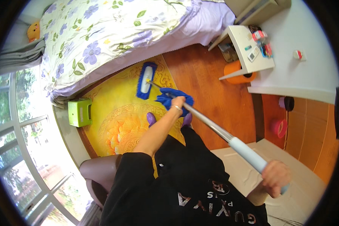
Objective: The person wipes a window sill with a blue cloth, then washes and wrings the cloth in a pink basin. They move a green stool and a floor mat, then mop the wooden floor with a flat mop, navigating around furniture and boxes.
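A flat mop with a blue fringed pad (140,82) and a white plate (147,80) lies against a yellow floor mat (121,93) with an orange lotus pattern. Its metal pole (209,122) slants up to the right. My left hand (178,102), with a bracelet at the wrist, grips the pole low down. Bunched blue cloth (169,94) hangs around the pole at that hand. Farther up, my right hand (275,176) is closed around the pale blue handle grip (247,154), slightly blurred. Purple shoes (151,119) show beneath my arms.
A bed with a floral cover (110,34) spans the far side. By the window (31,121) stands a green plastic stool (79,112). To the right are a white desk (247,48) holding small items, an orange bin (237,72) and a pink basin (280,128). A brown leather seat (100,169) sits near my left side.
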A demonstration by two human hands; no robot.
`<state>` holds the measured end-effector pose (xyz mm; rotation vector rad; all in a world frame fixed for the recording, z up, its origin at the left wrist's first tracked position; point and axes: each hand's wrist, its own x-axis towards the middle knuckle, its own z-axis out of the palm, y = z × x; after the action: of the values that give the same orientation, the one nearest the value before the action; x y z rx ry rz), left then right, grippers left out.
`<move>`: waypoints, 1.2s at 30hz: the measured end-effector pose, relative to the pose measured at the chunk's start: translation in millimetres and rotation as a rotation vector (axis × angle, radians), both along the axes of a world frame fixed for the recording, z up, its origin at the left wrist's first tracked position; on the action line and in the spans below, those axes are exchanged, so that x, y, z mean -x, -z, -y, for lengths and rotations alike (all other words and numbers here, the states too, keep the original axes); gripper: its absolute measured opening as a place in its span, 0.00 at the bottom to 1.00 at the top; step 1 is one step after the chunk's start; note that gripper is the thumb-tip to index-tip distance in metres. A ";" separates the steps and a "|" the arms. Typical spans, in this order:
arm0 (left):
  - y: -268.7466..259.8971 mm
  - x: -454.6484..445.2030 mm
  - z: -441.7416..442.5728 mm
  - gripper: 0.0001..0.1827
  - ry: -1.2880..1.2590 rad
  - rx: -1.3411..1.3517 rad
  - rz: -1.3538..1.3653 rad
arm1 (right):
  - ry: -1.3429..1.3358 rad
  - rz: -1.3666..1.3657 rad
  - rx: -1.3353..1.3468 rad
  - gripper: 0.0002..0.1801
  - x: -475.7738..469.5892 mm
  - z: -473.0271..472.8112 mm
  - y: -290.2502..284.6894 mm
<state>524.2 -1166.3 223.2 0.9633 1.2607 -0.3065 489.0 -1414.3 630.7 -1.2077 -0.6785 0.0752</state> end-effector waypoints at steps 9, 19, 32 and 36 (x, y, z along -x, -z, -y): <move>-77.4 12.1 183.5 0.08 0.329 0.127 -0.085 | 0.428 0.093 0.052 0.05 43.3 93.1 -86.3; -48.9 -50.5 110.0 0.05 0.157 0.143 0.056 | -0.100 0.147 0.000 0.08 -13.4 136.9 -39.0; 23.2 -93.4 61.8 0.10 0.256 0.076 -0.031 | 0.408 -0.027 -0.108 0.07 -23.7 91.2 39.3; 41.0 -91.2 92.1 0.07 0.382 0.155 -0.020 | 0.840 -0.037 0.138 0.08 30.7 108.6 10.3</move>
<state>615.4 -1258.3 182.2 1.0657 1.0485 -0.7035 458.3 -1523.0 620.4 -1.5365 -0.0939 -0.5624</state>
